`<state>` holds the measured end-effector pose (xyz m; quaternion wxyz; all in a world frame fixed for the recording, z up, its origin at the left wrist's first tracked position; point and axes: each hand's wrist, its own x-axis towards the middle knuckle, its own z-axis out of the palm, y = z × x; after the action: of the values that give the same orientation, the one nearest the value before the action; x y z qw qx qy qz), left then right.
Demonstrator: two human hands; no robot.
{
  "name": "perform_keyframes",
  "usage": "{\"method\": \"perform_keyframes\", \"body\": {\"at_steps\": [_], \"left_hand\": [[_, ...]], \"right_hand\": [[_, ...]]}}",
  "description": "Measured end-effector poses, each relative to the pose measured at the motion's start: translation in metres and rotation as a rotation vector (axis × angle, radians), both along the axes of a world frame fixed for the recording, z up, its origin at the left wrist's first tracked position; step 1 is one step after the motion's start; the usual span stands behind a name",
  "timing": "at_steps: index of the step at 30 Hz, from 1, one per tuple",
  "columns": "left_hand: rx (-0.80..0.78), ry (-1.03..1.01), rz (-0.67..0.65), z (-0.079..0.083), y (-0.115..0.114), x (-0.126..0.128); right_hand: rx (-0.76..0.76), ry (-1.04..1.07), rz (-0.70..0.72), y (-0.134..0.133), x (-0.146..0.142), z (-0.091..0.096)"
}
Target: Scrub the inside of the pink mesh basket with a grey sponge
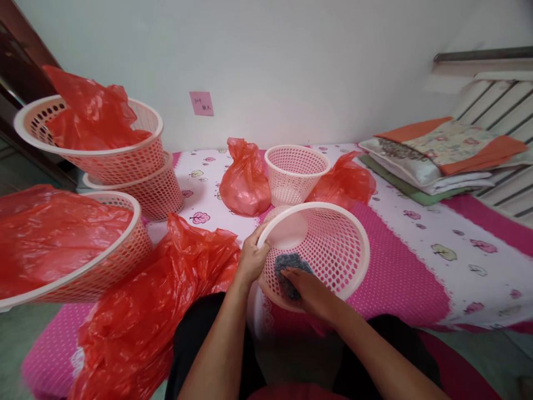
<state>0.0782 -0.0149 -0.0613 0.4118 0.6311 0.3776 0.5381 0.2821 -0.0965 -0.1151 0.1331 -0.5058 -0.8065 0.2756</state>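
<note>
Frame centre: the left hand [253, 256] grips a tilted pink basket [333, 250] by its rim; the right hand [307, 286] clutches grey cloth [290, 263] inside!

A pale pink perforated basket [322, 244] is tilted, mouth toward the viewer; a bunched grey cloth [292, 261] lies against its inner wall.

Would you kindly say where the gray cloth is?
In the head view, below centre, slightly right, the gray cloth is in the right hand inside the pink basket the left hand grips.
</note>
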Motion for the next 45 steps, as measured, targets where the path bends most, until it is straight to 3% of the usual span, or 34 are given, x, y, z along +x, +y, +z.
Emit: {"method": "perform_keyframes", "body": {"at_steps": [8,15,23,29,36,45], "left_hand": [[0.009,-0.007,-0.03,-0.001,0.001,0.0],[0.016,-0.006,-0.037,-0.001,0.001,-0.001],[-0.013,-0.014,-0.047,0.002,0.0,0.001],[0.006,-0.014,-0.069,0.006,-0.001,0.001],[0.015,-0.006,-0.059,0.003,-0.001,0.001],[0.001,-0.017,-0.044,0.001,0.0,0.002]], "right_hand": [[0.004,-0.193,0.015,-0.023,-0.002,0.007],[0.014,-0.195,0.015,-0.042,-0.001,0.023],[0.027,-0.124,-0.024,-0.066,-0.001,0.018],[-0.051,-0.006,-0.063,-0.077,-0.008,0.019],[-0.121,0.269,-0.116,-0.071,-0.02,0.032],[-0.195,0.561,-0.397,-0.068,-0.032,0.021]]}}
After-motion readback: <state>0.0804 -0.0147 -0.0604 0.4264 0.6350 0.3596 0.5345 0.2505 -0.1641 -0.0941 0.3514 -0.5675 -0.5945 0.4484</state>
